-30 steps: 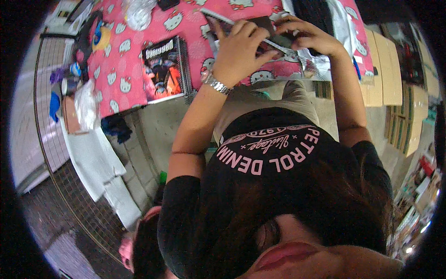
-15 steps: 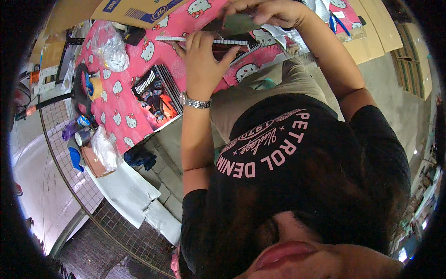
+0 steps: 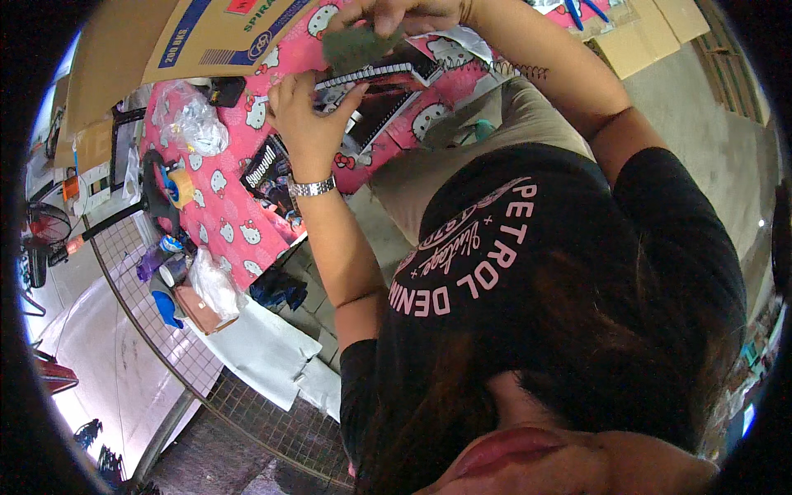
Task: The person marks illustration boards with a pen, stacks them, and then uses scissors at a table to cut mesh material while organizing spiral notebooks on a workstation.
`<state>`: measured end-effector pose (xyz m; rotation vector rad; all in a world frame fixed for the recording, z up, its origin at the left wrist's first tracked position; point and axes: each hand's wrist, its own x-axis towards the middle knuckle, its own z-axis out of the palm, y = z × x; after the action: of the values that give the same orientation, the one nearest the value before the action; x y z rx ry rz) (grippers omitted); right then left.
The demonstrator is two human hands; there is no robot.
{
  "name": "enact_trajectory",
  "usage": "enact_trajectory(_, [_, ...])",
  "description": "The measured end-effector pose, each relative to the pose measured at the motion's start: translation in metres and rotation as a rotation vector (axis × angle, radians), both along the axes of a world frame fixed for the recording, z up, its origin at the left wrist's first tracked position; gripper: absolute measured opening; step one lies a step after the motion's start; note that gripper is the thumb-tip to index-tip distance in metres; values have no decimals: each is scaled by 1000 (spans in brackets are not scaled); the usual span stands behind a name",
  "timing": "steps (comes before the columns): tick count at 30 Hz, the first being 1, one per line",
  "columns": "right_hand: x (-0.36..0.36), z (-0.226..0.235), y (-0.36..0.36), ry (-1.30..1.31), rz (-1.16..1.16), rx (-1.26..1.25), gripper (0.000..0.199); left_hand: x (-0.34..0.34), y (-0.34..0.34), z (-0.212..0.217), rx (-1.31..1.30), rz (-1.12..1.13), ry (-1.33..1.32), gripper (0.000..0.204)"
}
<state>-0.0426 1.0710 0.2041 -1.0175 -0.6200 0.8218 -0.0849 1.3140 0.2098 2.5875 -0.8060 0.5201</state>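
Observation:
My left hand [image 3: 309, 124] grips the left end of a spiral notebook [image 3: 384, 73], its thumb and fingers spread across the bound edge. Between the fingers of my right hand [image 3: 404, 15] is a flat, dark green pad [image 3: 359, 48], just above the white-holed edge of the pages. A dark wire coil [image 3: 495, 66] sticks out past the notebook's right end, toward my right forearm. Another dark-covered notebook [image 3: 384, 120] lies under and nearer to me. A stack of notebooks with illustrated covers [image 3: 272, 181] sits left of my left wrist, partly hidden by it.
The table has a pink patterned cover [image 3: 235, 239]. A large cardboard box [image 3: 206, 41] stands at the far left. Nearby are a clear plastic bag [image 3: 194, 120], a tape roll [image 3: 180, 188] and a brown pouch [image 3: 202, 309]. A blue-handled tool [image 3: 586, 12] lies far right.
The right hand and its green pad have moved left, over the notebook's bound edge. The left hand has shifted a little left, and now overlaps the stack more. The view has shifted slightly.

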Motion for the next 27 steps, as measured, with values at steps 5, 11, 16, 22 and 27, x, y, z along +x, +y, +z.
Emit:
enact_trajectory(5, [-4, -2, -16, 71, 18, 74, 46, 1, -11, -1, -64, -67, 52, 49])
enact_trajectory(11, [2, -3, -14, -89, 13, -215, 49, -9, -16, 7, -82, -50, 97, 48])
enact_trajectory(16, [-1, -3, -4, 42, 19, 32, 46, -8, -13, 6, -115, -62, 60, 48])
enact_trajectory(22, [10, 5, 4, -207, -37, -411, 39, -6, 3, 6, -158, -68, 128, 42])
enact_trajectory(27, [30, -6, 20, -307, 102, -403, 34, 3, 30, 1, -214, -22, 219, 36])
